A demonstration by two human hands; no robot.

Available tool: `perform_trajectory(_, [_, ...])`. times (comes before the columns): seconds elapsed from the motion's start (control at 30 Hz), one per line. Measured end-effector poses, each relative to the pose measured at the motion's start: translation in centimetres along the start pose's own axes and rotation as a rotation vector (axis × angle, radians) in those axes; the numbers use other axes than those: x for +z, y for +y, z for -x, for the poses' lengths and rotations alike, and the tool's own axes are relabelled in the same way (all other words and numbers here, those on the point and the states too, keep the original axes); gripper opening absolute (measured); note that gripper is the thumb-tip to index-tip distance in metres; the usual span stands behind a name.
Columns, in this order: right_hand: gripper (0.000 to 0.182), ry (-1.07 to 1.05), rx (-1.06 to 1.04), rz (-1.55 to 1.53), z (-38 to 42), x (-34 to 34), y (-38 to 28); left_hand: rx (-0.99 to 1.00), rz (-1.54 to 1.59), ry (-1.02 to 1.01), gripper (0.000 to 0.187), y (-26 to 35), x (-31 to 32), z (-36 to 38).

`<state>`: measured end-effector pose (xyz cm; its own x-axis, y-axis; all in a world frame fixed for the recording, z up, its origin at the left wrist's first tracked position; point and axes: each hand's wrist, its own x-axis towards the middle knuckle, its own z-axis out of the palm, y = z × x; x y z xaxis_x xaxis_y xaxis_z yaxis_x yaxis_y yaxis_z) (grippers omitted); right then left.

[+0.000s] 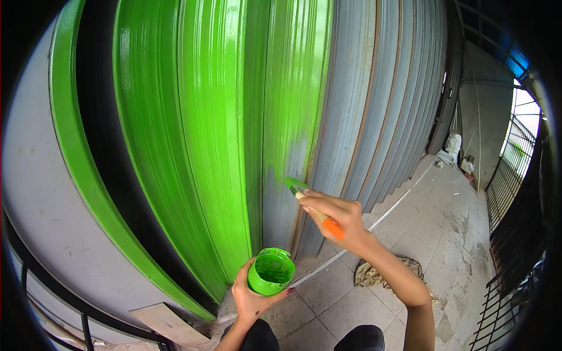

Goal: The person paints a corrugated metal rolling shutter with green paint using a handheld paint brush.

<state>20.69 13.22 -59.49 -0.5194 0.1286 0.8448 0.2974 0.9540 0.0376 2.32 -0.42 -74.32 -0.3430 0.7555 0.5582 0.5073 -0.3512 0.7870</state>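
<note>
In the head view my right hand [336, 215] is closed round the handle of a paintbrush [297, 188]. Green paint coats its bristles, which touch a panel of the folding metal door [287, 158] at the lower border of the wet green area. Below that panel's painted part, bare grey metal shows. My left hand [250, 298] wraps round a small cup of green paint [271, 271], held low in front of the door with its mouth facing up. Paint covers the cup's inside and rim.
Unpainted grey door panels [380, 105] continue to the right. A floor track [351, 245] runs along the door's foot. A crumpled cloth [389, 272] lies on the tiled floor [328, 304]. A flat board [168, 323] rests at lower left, and a metal grille [512, 152] stands at right.
</note>
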Motion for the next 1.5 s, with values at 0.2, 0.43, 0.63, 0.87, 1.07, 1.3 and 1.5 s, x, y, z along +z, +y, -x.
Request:
perform_trajectory(0.2, [0.024,-0.053,-0.300,0.485,-7.9,-1.1,0.8,0.003,0.058,-0.022,0.092,0.0,-0.4,-0.2])
perform_trajectory(0.43, [0.019,-0.058,-0.355,0.676,-4.4,1.9,1.7,0.017,0.066,-0.017,0.090,-0.5,-0.7,-0.1])
perform_trajectory(0.63, [0.025,-0.475,-0.208,0.352,2.8,4.9,0.7,0.046,0.073,-0.022,0.090,0.0,-1.1,0.0])
perform_trajectory(0.87, [0.021,0.027,-0.155,0.255,-8.2,-2.5,-1.1,0.072,0.090,-0.029,0.092,-0.2,-0.5,0.0])
perform_trajectory(1.07, [0.018,-0.232,0.258,-0.533,-3.7,-6.1,-5.8,0.120,0.092,-0.069,0.095,-0.5,-0.9,-0.1])
perform_trajectory(1.3, [0.017,-0.400,0.440,-0.515,0.5,-5.8,-9.4,0.215,0.117,-0.071,0.096,0.0,-0.4,0.0])
perform_trajectory(1.5, [0.019,-0.443,0.329,-0.470,3.4,-2.6,-9.7,0.418,0.002,-0.031,0.092,0.8,0.1,0.2])
